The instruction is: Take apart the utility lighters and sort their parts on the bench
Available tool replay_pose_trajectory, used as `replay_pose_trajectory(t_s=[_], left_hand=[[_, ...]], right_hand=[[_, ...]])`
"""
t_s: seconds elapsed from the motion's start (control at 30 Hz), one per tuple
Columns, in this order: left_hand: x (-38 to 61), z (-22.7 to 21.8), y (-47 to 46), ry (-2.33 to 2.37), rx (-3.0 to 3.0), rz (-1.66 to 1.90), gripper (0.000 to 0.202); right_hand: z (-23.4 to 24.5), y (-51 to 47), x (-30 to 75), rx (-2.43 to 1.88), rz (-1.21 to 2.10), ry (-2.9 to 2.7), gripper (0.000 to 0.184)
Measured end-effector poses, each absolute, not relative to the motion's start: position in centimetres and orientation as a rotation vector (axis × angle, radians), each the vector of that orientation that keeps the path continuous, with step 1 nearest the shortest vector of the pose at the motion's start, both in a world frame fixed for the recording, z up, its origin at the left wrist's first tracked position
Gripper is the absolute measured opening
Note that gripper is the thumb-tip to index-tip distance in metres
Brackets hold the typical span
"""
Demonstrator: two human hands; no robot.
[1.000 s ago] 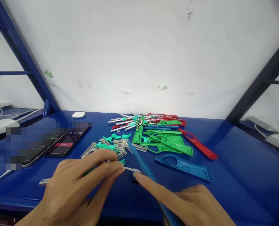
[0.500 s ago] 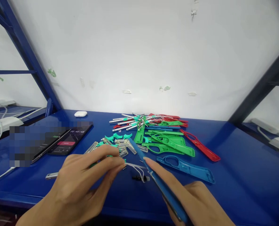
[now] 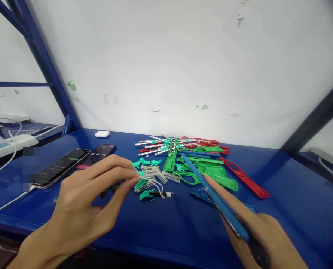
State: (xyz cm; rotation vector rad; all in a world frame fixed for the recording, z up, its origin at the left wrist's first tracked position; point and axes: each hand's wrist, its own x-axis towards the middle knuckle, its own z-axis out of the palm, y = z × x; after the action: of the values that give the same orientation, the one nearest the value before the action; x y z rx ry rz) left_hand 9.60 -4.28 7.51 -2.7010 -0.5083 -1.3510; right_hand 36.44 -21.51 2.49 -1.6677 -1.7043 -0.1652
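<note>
My left hand (image 3: 90, 201) is pinched shut on a small clear and green part with thin white wires (image 3: 155, 185) that end in a black and white tip (image 3: 162, 194). It hovers just above the blue table (image 3: 166, 231), next to a heap of teal clips and clear tubes (image 3: 148, 173). My right hand (image 3: 256, 235) grips a long blue plastic shell (image 3: 214, 196), index finger laid along it, its tip pointing up and left over the green shells (image 3: 208, 172).
Green, red and blue plastic shells and metal rods (image 3: 152, 144) lie piled at the table's middle back. A red shell (image 3: 245, 177) lies to the right. Two phones (image 3: 71, 164) and a white earbud case (image 3: 102, 133) sit on the left. A white wall stands behind.
My right hand has carried the blue shell to the right, away from my left hand. The white wires now hang from my left fingers, and the view has shifted left.
</note>
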Motion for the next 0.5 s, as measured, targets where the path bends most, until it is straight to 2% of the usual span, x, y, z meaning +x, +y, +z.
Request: replay_pose_trajectory(t_s=[0.23, 0.5], left_hand=[[9.7, 7.9, -4.0, -0.514, -2.708, -1.341, 0.012], [10.0, 7.1, -3.6, -0.517, -2.759, -1.338, 0.016]], right_hand=[[2.9, -20.9, 37.6, -1.627, 0.304, -1.516, 0.048], [3.6, -19.6, 37.3, -1.662, 0.168, -1.313, 0.044]])
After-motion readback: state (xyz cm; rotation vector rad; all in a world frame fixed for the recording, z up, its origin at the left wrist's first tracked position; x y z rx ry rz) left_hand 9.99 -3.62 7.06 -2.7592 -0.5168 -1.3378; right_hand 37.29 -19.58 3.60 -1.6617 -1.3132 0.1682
